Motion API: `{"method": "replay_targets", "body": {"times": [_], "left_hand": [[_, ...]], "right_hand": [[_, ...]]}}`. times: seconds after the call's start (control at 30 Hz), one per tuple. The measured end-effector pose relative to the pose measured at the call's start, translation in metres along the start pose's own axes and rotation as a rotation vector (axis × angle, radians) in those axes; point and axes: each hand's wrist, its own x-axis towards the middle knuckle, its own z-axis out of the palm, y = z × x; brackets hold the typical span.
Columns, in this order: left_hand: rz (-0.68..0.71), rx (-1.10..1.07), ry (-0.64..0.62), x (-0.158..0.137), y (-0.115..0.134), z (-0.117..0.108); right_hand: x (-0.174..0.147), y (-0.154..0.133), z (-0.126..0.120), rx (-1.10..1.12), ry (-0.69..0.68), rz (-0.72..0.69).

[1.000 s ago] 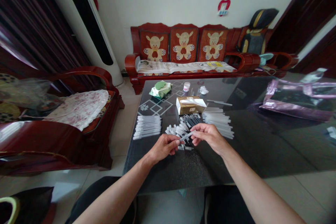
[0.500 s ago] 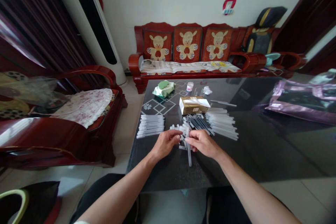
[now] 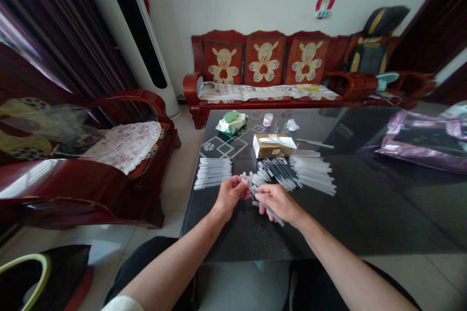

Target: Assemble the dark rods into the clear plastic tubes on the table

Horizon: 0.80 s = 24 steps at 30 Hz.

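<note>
My right hand (image 3: 279, 202) is closed around a translucent pen (image 3: 274, 215), which slants down to the right across the fingers. At the pen's upper end, my left hand (image 3: 233, 193) has thumb and fingers pinched together; what sits in that pinch is too small to make out. Just beyond both hands lies a pile of small white pen caps (image 3: 258, 177). Dark pen refills (image 3: 279, 171) are heaped behind the right hand. To their right is a row of clear pen barrels (image 3: 314, 172). Capped pens (image 3: 213, 173) lie side by side left of my left hand.
A tissue box (image 3: 273, 146) stands behind the refills on the dark table (image 3: 365, 214). Farther back are a green wipes pack (image 3: 231, 123), a small white jar (image 3: 267, 119) and crumpled tissue (image 3: 292, 125). One loose barrel (image 3: 315, 144) lies right of the box. A purple-edged bag (image 3: 423, 141) rests at right.
The pen in my right hand has swung from nearly upright to a slant, its lower end now farther right. My left hand's fingers have drawn into a tighter pinch. The view has shifted slightly.
</note>
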Motion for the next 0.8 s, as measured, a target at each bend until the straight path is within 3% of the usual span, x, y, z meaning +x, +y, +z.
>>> {"method": "replay_targets", "body": {"times": [0.5,0.8], "left_hand": [[-0.084,-0.072,-0.036,0.0032,0.0000,-0.0098],[-0.088,-0.098,-0.036,0.0003,-0.0005,-0.0038]], "right_hand": [[0.0010,0.0033,-0.0074,-0.112,0.009,-0.037],[-0.0025,-0.0034,0.0002,-0.171,0.032,0.010]]}}
